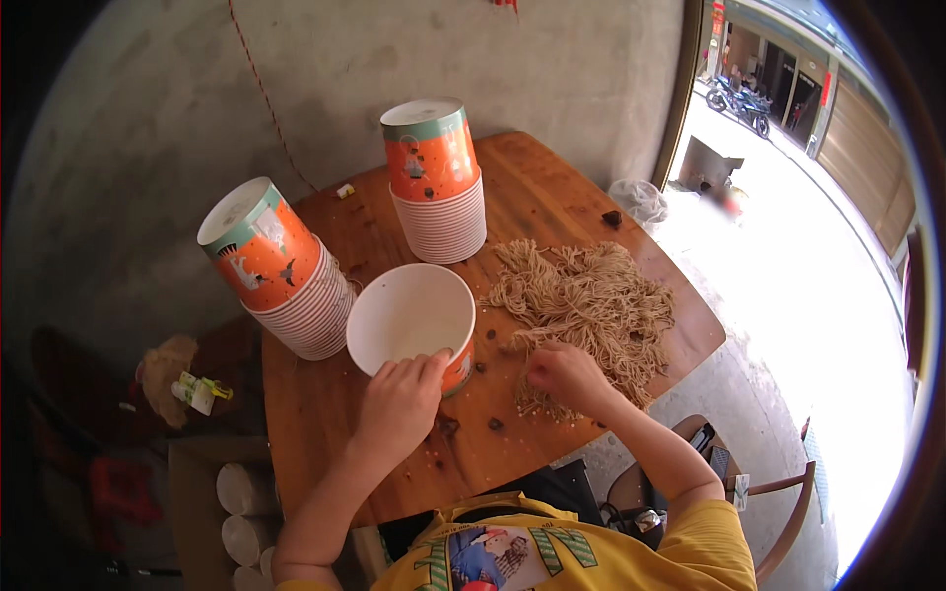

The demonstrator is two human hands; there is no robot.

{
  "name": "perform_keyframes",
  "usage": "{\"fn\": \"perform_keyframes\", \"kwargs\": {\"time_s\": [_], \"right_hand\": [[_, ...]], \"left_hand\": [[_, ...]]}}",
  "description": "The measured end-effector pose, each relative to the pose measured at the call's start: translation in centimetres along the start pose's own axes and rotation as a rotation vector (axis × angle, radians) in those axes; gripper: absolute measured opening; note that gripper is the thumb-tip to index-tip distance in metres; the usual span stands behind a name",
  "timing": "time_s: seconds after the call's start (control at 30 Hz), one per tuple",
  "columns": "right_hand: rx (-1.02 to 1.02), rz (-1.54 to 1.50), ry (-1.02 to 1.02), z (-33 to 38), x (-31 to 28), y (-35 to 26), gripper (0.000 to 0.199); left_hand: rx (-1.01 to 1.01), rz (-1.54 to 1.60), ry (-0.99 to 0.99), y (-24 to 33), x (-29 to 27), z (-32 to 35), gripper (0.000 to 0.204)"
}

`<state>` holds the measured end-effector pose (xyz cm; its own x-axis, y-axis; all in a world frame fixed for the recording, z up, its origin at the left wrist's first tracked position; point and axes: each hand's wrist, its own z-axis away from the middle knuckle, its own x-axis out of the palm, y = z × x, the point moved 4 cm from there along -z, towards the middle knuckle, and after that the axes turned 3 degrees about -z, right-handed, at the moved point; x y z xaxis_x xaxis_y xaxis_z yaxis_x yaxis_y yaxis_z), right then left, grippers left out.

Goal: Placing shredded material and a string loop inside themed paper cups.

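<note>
A white-lined paper tub (412,310) with an orange outside stands mouth up at the middle of the wooden table. My left hand (404,394) grips its near rim, thumb and fingers closed over the edge. Right of the tub lies a loose, tangled pile of thin tan strands (596,295); whether they are noodles or string I cannot tell. My right hand (570,377) is closed at the pile's near left edge, fingertips curled down among the strands, with some showing around them. What sits inside the fingers is mostly hidden.
Two tall stacks of nested orange tubs, the left stack (281,271) tilted and the back stack (437,182), stand upside down beyond the tub. Dark bits (496,425) dot the table (345,433). A cardboard box (192,473) with white cups sits at lower left; a chair (793,522) at lower right.
</note>
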<state>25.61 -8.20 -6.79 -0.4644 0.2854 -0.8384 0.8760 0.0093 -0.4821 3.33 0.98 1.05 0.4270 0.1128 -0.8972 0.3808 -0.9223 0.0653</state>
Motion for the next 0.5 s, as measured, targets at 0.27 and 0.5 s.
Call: {"fn": "perform_keyframes", "kwargs": {"time_s": [0.27,0.5], "right_hand": [[0.108,-0.955,0.085,-0.3,-2.0,-10.6,0.011],[-0.148,-0.815,0.154,-0.7,-1.8,-14.1,0.009]], "left_hand": [[-0.164,0.489,0.237,4.1,-1.5,3.1,0.036],[-0.645,1.509,-0.022,3.6,-0.6,7.5,0.019]]}}
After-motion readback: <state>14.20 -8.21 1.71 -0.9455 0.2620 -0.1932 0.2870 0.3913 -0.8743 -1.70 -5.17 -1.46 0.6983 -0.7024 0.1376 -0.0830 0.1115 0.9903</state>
